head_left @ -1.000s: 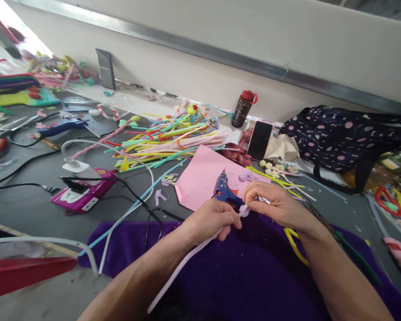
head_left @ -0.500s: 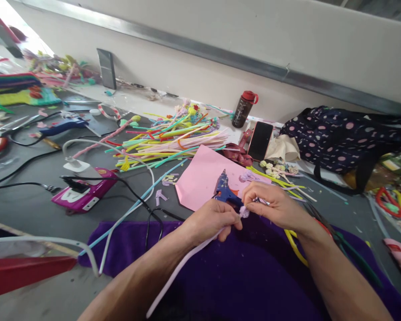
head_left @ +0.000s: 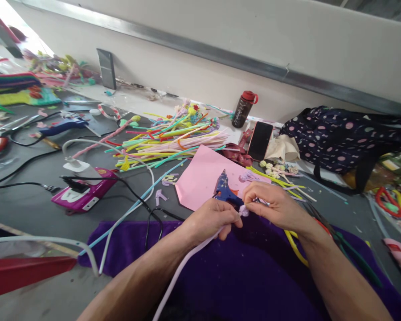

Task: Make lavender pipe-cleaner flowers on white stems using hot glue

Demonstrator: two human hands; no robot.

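A small lilac flower (head_left: 243, 211) on a pale, fuzzy pipe-cleaner stem (head_left: 182, 267) is between my two hands. My left hand (head_left: 220, 218) pinches the stem just below the flower, and the stem's tail hangs down toward me. With thumb and forefinger, my right hand (head_left: 269, 203) grips the flower's edge; a thin shiny piece shows by those fingers, its kind unclear. Just behind my hands lies a blue glue gun (head_left: 224, 188) on a pink sheet (head_left: 197, 178). Small lilac pieces (head_left: 160, 196) rest left of the sheet.
Bundled pipe cleaners (head_left: 173, 145) lie at the back centre. A magenta power strip (head_left: 87, 196) with cables is at left. A bottle (head_left: 243, 109), a phone (head_left: 259, 140) and a patterned bag (head_left: 341, 142) stand toward the back. Purple cloth (head_left: 127, 245) covers the near edge.
Both hands stay almost in place, still gripping the flower and stem. The stem's hanging tail has shifted slightly to the right.
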